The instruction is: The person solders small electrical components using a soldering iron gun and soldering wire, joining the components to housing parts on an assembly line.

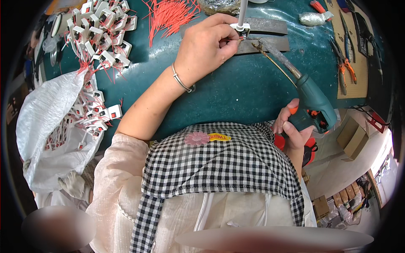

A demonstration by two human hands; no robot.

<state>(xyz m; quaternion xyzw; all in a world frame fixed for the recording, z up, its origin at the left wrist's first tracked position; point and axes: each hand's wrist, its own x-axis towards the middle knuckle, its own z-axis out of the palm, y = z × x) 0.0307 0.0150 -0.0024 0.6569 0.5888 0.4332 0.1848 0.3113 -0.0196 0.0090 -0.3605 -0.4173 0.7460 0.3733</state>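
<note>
My left hand point(209, 46) pinches a small white plastic fitting point(241, 28) with a white stem pointing up, above the far middle of the green table. Thin wire ends show by its fingertips. My right hand point(295, 130) is closed round the handle of a green soldering gun point(314, 92) with an orange trigger, at the table's near right edge. Its metal barrel point(280, 57) and a thin feed tube reach up-left, the tip a little to the right of the fitting. Whether the tip touches the wires cannot be made out.
Grey metal bars point(265, 26) lie behind my left hand. Red wires point(173, 17) and a heap of white fittings point(101, 33) are at the far left. A white sack point(46, 114) holds more fittings. Pliers point(344, 63) lie on cardboard at right; a co-worker's gloved hand point(74, 185) shows lower left.
</note>
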